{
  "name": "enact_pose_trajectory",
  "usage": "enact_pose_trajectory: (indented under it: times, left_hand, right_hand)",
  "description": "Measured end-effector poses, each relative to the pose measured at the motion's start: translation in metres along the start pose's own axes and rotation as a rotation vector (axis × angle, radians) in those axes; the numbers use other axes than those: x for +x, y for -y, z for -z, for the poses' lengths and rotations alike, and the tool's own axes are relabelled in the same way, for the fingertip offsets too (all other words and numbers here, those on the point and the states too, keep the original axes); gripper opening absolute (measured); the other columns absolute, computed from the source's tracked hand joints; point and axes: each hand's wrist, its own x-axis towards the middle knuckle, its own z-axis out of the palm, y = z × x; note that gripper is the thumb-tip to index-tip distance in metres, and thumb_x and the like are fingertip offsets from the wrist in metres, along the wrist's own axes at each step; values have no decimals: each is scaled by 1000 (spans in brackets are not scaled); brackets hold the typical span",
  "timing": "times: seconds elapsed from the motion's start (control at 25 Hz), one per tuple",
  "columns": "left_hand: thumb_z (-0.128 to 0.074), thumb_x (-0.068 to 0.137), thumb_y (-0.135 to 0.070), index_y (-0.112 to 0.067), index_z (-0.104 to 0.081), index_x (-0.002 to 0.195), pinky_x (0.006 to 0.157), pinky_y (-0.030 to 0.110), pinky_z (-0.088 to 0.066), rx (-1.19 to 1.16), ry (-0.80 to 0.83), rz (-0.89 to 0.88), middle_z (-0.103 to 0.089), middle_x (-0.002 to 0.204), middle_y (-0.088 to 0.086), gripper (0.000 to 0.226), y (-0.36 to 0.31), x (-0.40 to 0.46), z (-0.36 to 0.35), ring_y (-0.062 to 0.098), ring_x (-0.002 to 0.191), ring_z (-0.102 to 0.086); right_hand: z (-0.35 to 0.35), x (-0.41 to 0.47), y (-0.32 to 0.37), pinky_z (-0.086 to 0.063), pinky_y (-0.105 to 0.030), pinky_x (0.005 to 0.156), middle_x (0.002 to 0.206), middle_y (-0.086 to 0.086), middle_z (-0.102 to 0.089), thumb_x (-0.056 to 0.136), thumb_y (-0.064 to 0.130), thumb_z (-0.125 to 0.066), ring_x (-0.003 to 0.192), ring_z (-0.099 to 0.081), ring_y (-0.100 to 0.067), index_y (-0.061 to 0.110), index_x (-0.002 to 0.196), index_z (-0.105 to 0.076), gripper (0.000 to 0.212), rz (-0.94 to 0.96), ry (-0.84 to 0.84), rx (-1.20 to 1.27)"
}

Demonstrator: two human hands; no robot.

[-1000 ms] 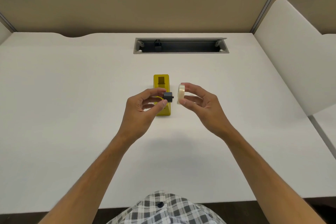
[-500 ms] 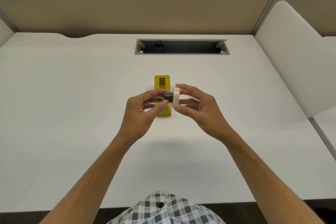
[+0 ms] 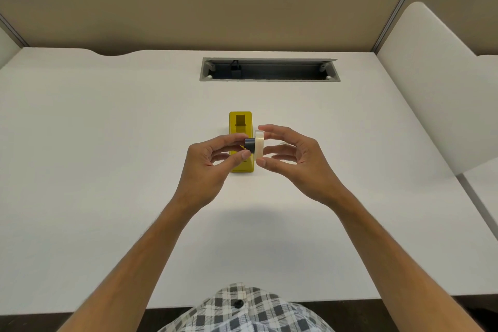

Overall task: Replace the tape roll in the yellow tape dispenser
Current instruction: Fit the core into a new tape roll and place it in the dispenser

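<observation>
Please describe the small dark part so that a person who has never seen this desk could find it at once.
Start at the white desk and find the yellow tape dispenser standing near its middle. Just in front of it, the left hand and the right hand meet in the air. The dark spool core is pinched in the left hand's fingertips: it is nearly black, while the tape roll pressed against it is pale and translucent.

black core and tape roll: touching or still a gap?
Touching. The head view shows the black core, pinched by the left hand, butted against the tape roll in the right hand, no gap between them.
</observation>
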Motion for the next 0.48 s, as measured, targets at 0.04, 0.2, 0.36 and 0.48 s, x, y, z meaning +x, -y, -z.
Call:
enact_pose_trajectory:
  times: [0.04,0.2,0.36,0.48]
  left_hand:
    - [-72,86,-16,-18,-71,115,94,36,-55,4,8,-5,-75,106,-4,30,0,0,0,12,102,-70]
    - [-72,86,-13,-19,-72,113,90,33,-56,-6,23,-36,-75,105,-6,28,0,1,0,13,100,-70]
    - [-71,86,-10,-17,-72,111,86,29,-56,-46,28,-60,-72,107,0,26,2,2,0,17,102,-68]
    - [-71,85,-6,-12,-72,111,84,21,-54,-96,36,-50,-73,106,5,27,4,2,0,17,101,-69]
  right_hand:
    - [0,1,1,-53,-13,86,116,19,-66,77,41,-77,103,-68,-8,42,124,-58,51,2,1,-12]
    - [-1,1,2,-53,-15,86,115,19,-67,77,39,-78,103,-68,-8,41,125,-57,53,5,-1,-16]
    - [-2,1,2,-57,-25,87,111,13,-71,75,32,-82,101,-70,-11,30,118,-59,49,-32,-31,43]
    - [-5,0,0,-57,-35,90,110,13,-71,75,35,-82,104,-68,-9,27,111,-65,41,-43,-49,-1]
